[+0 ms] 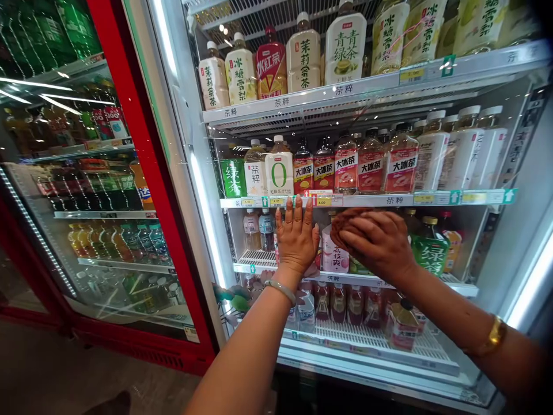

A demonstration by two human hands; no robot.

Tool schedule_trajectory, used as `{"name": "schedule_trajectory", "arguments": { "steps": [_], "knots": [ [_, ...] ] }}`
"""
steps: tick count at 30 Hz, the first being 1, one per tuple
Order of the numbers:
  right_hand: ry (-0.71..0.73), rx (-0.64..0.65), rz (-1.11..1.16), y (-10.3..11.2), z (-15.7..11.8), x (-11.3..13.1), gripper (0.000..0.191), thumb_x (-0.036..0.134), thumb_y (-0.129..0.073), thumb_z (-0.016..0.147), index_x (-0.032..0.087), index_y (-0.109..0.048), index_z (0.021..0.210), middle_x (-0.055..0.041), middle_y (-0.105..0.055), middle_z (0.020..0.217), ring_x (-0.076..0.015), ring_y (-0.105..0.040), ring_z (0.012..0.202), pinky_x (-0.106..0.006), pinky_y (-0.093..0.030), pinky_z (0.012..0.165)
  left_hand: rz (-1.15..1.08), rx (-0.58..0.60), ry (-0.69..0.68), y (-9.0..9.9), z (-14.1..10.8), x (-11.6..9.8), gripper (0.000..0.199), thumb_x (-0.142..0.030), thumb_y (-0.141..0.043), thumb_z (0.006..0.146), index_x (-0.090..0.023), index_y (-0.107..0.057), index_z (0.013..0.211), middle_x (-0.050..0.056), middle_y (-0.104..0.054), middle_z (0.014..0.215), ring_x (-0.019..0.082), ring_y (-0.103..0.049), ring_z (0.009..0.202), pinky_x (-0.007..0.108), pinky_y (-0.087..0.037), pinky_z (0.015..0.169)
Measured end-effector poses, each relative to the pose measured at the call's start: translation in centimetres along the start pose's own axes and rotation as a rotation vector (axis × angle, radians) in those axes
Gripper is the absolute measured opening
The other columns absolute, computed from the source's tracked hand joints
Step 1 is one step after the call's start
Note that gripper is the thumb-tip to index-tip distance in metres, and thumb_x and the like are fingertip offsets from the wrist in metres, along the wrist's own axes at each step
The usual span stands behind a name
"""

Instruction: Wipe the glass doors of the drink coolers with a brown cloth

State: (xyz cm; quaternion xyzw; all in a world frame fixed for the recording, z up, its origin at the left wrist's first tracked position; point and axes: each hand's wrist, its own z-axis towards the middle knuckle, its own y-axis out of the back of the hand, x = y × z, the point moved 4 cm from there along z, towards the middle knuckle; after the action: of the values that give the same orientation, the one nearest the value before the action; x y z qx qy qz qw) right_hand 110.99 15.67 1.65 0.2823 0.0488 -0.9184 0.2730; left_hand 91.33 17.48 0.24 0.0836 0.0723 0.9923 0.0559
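Observation:
My left hand (pixel 297 237) is held up flat with its fingers apart, its fingertips at the price strip (pixel 367 200) of the middle shelf. Whether it touches the strip or glass in front of it, I cannot tell. A jade-coloured bangle (pixel 280 290) circles that wrist. My right hand (pixel 382 239) is closed on a crumpled brown cloth (pixel 345 223), just below the same strip and right of my left hand. Part of a pink-labelled bottle (pixel 335 256) shows behind the cloth. A green-labelled bottle (pixel 431 246) stands to the right of my right hand.
Rows of tea bottles (pixel 345 49) fill the upper shelf, with red-labelled bottles (pixel 370 164) on the middle one. Dark drinks (pixel 339 301) stand lower down. A second fridge with a red door frame (pixel 142 190) is at left. Streaks of reflected light cross the view.

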Motion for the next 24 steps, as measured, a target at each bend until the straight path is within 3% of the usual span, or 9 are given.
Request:
{"name": "schedule_trajectory", "arguments": {
  "steps": [3, 6, 10, 13, 15, 20, 24],
  "knots": [
    [-0.112, -0.068, -0.038, -0.8, 2.9, -0.3, 0.022, 0.036, -0.076, 0.088, 0.03, -0.071, 0.108, -0.0034, -0.071, 0.118, -0.025, -0.051, 0.122, -0.045, -0.036, 0.107, -0.006, 0.009, 0.006, 0.1, 0.1, 0.0, 0.07, -0.031, -0.049, 0.101, -0.017, -0.024, 0.165, 0.013, -0.022, 0.172, 0.029, -0.005, 0.163, 0.058, -0.008, 0.132],
    [-0.118, -0.034, -0.019, -1.3, 3.9, 0.8, 0.021, 0.036, -0.074, 0.089, 0.029, -0.071, 0.109, -0.0038, -0.072, 0.119, -0.0248, -0.051, 0.12, -0.046, -0.035, 0.107, -0.009, 0.018, 0.002, 0.1, 0.2, 0.0, 0.07, -0.031, -0.05, 0.101, -0.016, -0.025, 0.165, 0.014, -0.022, 0.172, 0.029, -0.005, 0.163, 0.058, -0.009, 0.132],
    [0.023, 0.04, 0.034, -0.2, 0.6, 2.2, 0.015, 0.026, -0.074, 0.089, 0.028, -0.072, 0.104, -0.0017, -0.074, 0.113, -0.0233, -0.053, 0.117, -0.045, -0.037, 0.107, -0.012, 0.02, 0.005, 0.1, 0.2, 0.0, 0.072, -0.03, -0.05, 0.1, -0.017, -0.022, 0.166, 0.013, -0.022, 0.173, 0.029, -0.005, 0.163, 0.058, -0.007, 0.133],
    [0.083, 0.076, 0.039, 0.7, -2.2, 1.7, 0.018, 0.02, -0.073, 0.089, 0.03, -0.073, 0.104, -0.0002, -0.074, 0.113, -0.022, -0.055, 0.116, -0.045, -0.038, 0.108, -0.017, 0.03, 0.01, 0.1, 0.2, 0.0, 0.073, -0.03, -0.05, 0.1, -0.018, -0.02, 0.166, 0.012, -0.02, 0.173, 0.029, -0.005, 0.163, 0.058, -0.006, 0.133],
    [0.063, 0.068, 0.023, 0.9, -2.4, 0.7, 0.018, 0.022, -0.073, 0.089, 0.031, -0.072, 0.104, 0.0003, -0.073, 0.113, -0.0213, -0.055, 0.117, -0.044, -0.039, 0.108, -0.02, 0.034, 0.011, 0.1, 0.1, 0.0, 0.073, -0.03, -0.05, 0.1, -0.018, -0.02, 0.166, 0.012, -0.02, 0.173, 0.029, -0.005, 0.163, 0.059, -0.007, 0.133],
    [-0.116, -0.071, -0.038, -0.3, 1.7, -0.7, 0.026, 0.035, -0.078, 0.086, 0.03, -0.07, 0.11, -0.0035, -0.071, 0.118, -0.0248, -0.053, 0.122, -0.045, -0.039, 0.107, -0.012, 0.015, 0.003, 0.1, 0.2, 0.0, 0.07, -0.03, -0.05, 0.101, -0.016, -0.025, 0.165, 0.013, -0.023, 0.172, 0.029, -0.005, 0.163, 0.059, -0.009, 0.132],
    [-0.129, -0.042, -0.005, -1.0, 2.4, 0.9, 0.027, 0.033, -0.077, 0.086, 0.029, -0.07, 0.112, -0.0048, -0.071, 0.12, -0.026, -0.052, 0.124, -0.047, -0.037, 0.108, -0.001, 0.004, -0.002, 0.2, 0.2, 0.0, 0.071, -0.03, -0.05, 0.101, -0.016, -0.024, 0.165, 0.014, -0.023, 0.172, 0.028, -0.004, 0.163, 0.058, -0.009, 0.132]
  ]
}}
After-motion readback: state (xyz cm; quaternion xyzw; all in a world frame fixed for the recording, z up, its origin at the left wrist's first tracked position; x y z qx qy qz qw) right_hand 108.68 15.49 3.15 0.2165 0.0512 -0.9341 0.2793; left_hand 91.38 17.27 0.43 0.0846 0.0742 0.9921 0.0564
